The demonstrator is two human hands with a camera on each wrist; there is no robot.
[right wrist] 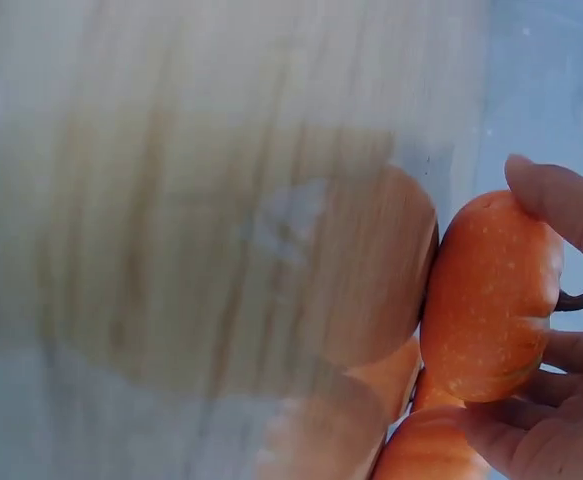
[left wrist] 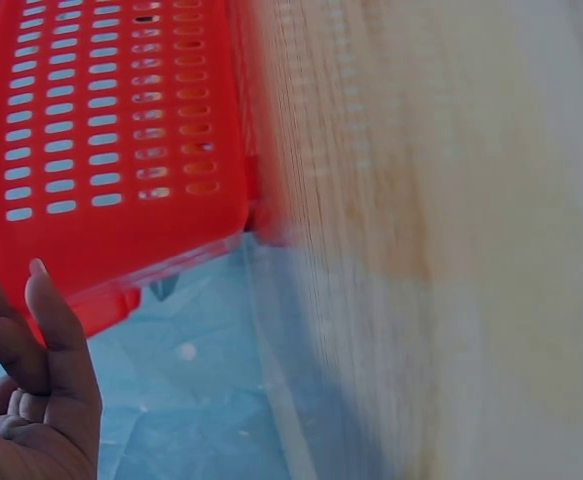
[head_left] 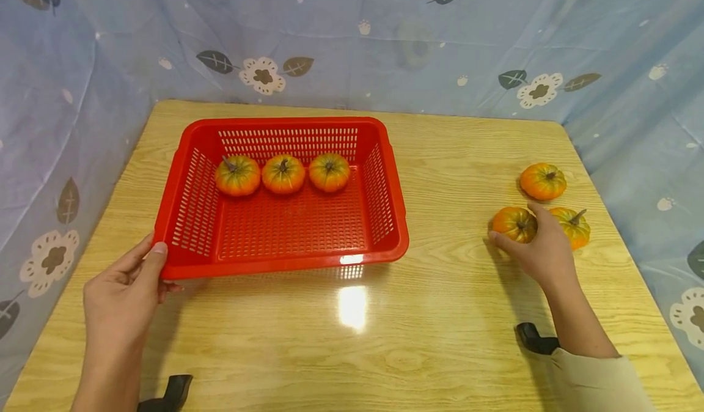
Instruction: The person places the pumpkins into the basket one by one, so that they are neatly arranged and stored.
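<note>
Head view: flower-printed blue cloth hangs behind a wood-grained table. On it sits a slotted, rectangular red basket. The left hand pinches its near-left corner; the right hand grips a squat, ribbed orange pumpkin at the table's right. Two pumpkins lie close by, three inside the basket.

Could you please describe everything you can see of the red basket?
The red basket is rectangular, glossy and apparently plastic, with slotted walls and floor and a solid rim. It stands upright on the table, left of centre, holding three small pumpkins in a row near its far wall. The left hand grips its near-left corner.
</note>
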